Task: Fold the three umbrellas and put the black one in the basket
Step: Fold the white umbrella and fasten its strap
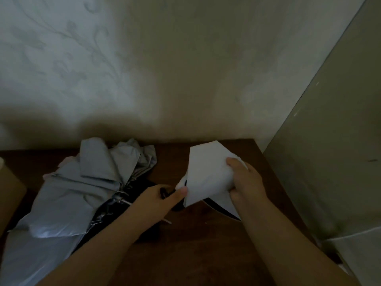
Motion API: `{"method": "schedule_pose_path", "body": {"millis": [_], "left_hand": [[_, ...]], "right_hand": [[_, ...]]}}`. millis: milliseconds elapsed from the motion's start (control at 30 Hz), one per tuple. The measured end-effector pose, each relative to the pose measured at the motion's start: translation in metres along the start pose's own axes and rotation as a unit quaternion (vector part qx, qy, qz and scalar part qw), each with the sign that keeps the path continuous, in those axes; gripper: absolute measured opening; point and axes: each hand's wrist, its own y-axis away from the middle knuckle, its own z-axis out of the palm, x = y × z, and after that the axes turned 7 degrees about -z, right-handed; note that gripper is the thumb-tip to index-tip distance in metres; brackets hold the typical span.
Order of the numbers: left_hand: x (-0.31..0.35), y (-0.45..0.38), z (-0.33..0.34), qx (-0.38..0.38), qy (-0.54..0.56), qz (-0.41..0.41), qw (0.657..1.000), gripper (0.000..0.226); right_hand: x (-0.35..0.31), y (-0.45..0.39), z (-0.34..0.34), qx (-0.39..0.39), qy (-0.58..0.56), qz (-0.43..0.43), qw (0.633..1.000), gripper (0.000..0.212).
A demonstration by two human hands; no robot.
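The right hand (pixel 245 182) grips the white umbrella (pixel 206 172) near the table's (pixel 206 244) back edge; the left hand (pixel 165 195) pinches its strap. The person should wrap it tight.

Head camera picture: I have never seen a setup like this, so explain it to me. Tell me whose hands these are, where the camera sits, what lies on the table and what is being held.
No machine here: a person wears one camera on the head, looking forward and down at their own bare hands. The right hand grips the bunched white canopy of a white umbrella. The left hand pinches its lower edge and seems to hold a small black part, perhaps a strap; the dim light hides which. On the dark wooden table, left of the hands, lies a loosely gathered grey umbrella with something black beneath it. A patterned wall stands behind.
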Motion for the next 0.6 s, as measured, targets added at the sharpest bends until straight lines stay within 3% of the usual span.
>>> {"method": "schedule_pose_path", "body": {"millis": [33,100,200,267,367,467,600], "left_hand": [[0.007,-0.001,-0.002,0.002,0.025,0.006,1.0,0.046],[0.02,-0.001,-0.008,-0.026,0.072,-0.015,0.997,0.036],[0.027,0.003,-0.013,-0.13,0.144,-0.071,0.978,0.056],[0.028,0.009,-0.011,-0.147,0.188,-0.06,0.969,0.054],[0.027,0.01,-0.003,-0.095,0.269,-0.006,0.958,0.041],[0.025,0.011,0.002,-0.009,0.276,0.032,0.96,0.019],[0.023,0.016,0.0,0.058,0.205,0.085,0.973,0.037]], "right_hand": [[0.0,0.003,0.001,-0.015,0.001,-0.01,1.0,0.021],[-0.005,0.012,0.003,-0.052,-0.021,-0.031,0.998,0.016],[-0.012,0.022,0.001,-0.097,-0.049,-0.062,0.992,0.015],[-0.013,0.028,-0.002,-0.117,-0.045,-0.08,0.989,0.017],[-0.015,0.033,-0.007,-0.141,-0.046,-0.082,0.985,0.02],[-0.019,0.033,-0.012,-0.162,-0.024,-0.084,0.983,0.016],[-0.019,0.031,-0.017,-0.167,0.043,-0.088,0.981,0.02]]}}
